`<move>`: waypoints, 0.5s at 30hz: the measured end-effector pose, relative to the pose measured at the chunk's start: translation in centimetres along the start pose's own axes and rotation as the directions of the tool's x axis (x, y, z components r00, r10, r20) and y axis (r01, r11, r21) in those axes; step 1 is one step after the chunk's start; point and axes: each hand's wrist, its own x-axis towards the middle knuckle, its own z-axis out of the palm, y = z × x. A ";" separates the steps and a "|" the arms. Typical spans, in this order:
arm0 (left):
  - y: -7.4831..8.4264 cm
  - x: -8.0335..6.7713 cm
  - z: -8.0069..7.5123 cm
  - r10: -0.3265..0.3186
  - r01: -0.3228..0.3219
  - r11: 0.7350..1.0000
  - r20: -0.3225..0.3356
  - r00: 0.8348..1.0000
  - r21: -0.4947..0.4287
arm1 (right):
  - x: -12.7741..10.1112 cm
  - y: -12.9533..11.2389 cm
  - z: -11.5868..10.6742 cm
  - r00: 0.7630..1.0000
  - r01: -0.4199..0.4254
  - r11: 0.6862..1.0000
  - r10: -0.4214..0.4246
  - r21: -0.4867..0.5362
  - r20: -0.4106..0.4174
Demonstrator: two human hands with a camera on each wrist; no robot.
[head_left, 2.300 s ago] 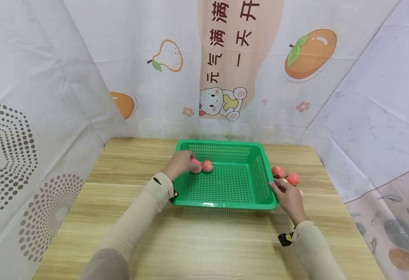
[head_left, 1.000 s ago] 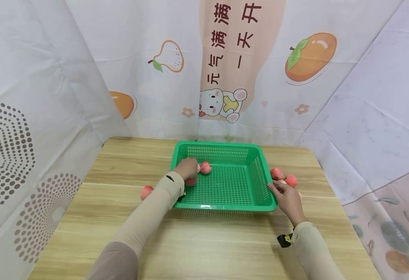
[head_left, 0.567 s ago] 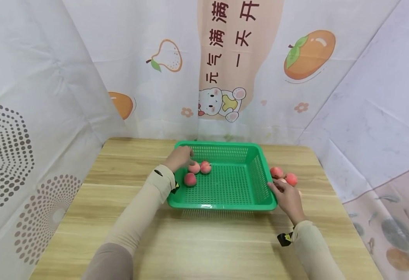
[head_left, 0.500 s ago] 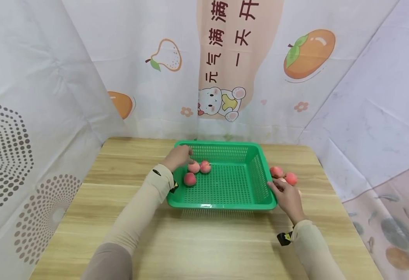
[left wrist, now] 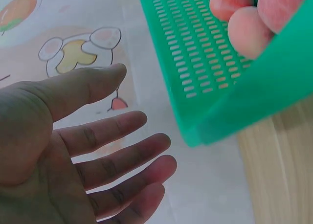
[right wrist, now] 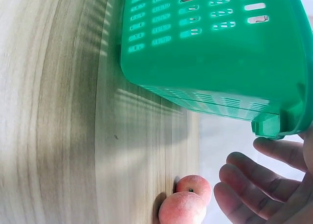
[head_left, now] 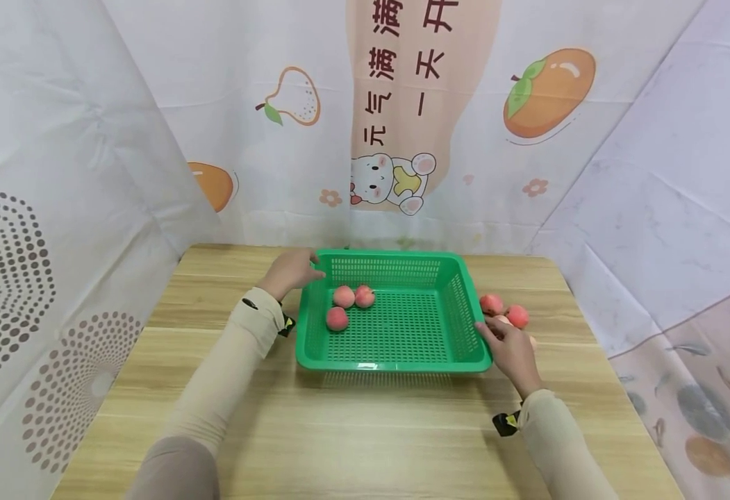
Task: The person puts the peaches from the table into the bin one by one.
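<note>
A green slotted plastic basket [head_left: 396, 367] stands on the table, with three pinkish-red round fruits, perhaps peaches [head_left: 337, 319], in its left part. My left hand [head_left: 292, 271] is beyond the basket's left rim and holds nothing. In the left wrist view the fingers of that hand [left wrist: 93, 150] are spread and apart from the basket. My right hand [head_left: 511, 351] holds the basket's right rim, thumb on top. Seen from the right wrist, its index finger [right wrist: 281, 150] touches beneath the rim corner while the other fingers hang loose; the thumb is hidden.
Several more of these fruits [head_left: 517, 316] lie on the wooden table [head_left: 365, 430] just right of the basket, some partly behind my right hand. A printed white curtain [head_left: 302, 173] hangs behind the table, and more cloth closes off both sides.
My left hand let go of a fruit inside the basket, then rose and moved left past the rim. A fruit seen left of the basket one second ago is out of sight. My right hand stayed put.
</note>
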 end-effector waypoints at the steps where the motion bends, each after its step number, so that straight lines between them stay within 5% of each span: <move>1: -0.2 -0.1 -0.2 -0.001 0.001 1.000 0.001 1.000 -0.003 | 0.0 0.0 0.0 1.000 -0.003 1.000 0.003 0.000 0.005; 15: -3.2 -1.3 -0.9 -0.034 0.034 0.999 -0.022 0.999 -0.020 | 0.2 0.2 0.2 1.000 -0.009 0.999 0.010 0.039 -0.013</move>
